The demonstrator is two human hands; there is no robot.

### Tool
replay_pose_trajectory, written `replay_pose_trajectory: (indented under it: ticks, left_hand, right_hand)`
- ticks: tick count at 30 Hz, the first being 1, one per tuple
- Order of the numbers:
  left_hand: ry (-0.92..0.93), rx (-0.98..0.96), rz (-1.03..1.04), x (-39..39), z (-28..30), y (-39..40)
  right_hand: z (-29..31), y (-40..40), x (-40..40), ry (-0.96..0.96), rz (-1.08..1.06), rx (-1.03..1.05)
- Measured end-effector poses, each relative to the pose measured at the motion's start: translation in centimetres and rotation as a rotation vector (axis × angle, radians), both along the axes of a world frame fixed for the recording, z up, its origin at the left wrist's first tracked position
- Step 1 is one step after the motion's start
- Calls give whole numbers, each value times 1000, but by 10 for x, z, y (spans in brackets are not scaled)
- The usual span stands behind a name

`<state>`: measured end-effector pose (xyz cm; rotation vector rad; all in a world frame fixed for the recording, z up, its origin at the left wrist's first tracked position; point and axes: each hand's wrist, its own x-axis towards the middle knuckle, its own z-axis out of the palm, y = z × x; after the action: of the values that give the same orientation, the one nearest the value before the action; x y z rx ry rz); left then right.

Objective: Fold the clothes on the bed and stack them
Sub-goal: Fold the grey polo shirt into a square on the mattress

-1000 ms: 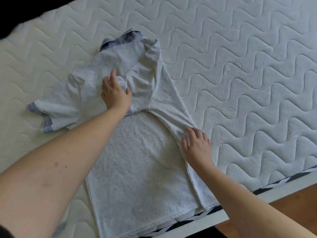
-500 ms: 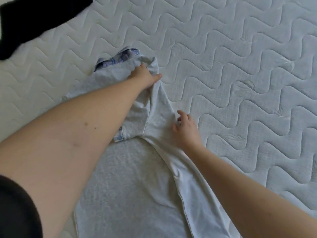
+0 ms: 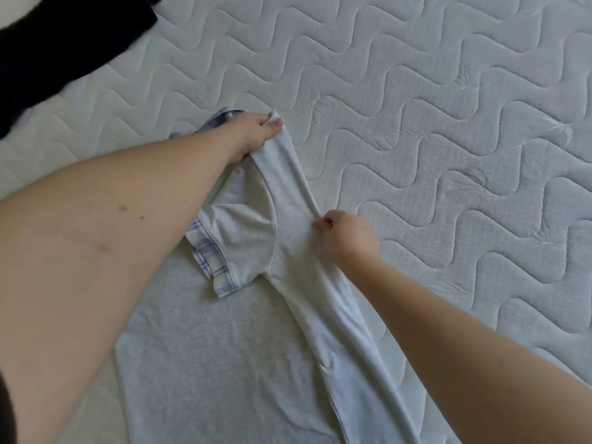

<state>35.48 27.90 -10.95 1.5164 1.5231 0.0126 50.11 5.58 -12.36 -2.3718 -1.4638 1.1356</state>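
Shirt (image 3: 205,354), soft and grey, flat on bumpy white mattress (image 3: 448,123), one side folded in, checked blue cuff (image 3: 211,261) on top. Left hand (image 3: 253,133) pinching shoulder corner. Right hand (image 3: 349,235) pinching folded edge. Dark cloth (image 3: 54,43) far off.

White quilted mattress (image 3: 448,129) (wavy stitching all over). Lying flat on it near the middle, a grey shirt (image 3: 224,347) with plaid-trimmed sleeve; at far left, a dark garment (image 3: 57,43).

One grey shirt (image 3: 224,363), one dark garment (image 3: 57,43), one mattress (image 3: 448,123), two hands.
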Motion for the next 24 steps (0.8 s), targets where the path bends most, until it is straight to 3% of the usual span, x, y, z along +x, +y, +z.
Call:
replay_pose_trajectory:
  ticks: [4, 9, 12, 16, 21, 24]
  left_hand:
    - [-34, 156, 54, 9, -15, -5]
    - [-84, 40, -63, 9, -10, 1]
    - [-34, 204, -48, 9, -7, 8]
    - [26, 326, -25, 17, -8, 6]
    - [102, 502, -29, 15, -1, -18]
    - [164, 694, -140, 1, 6, -58]
  right_hand:
    - [-2, -2, 16, -38, -46, -27]
    - [0, -1, 10, 11, -43, 13]
    - [-1, 6, -2, 65, -7, 61]
    - [-3, 5, -4, -26, 18, 144]
    - [-3, -29, 7, 2, -109, 321]
    - [0, -64, 5, -112, 48, 402]
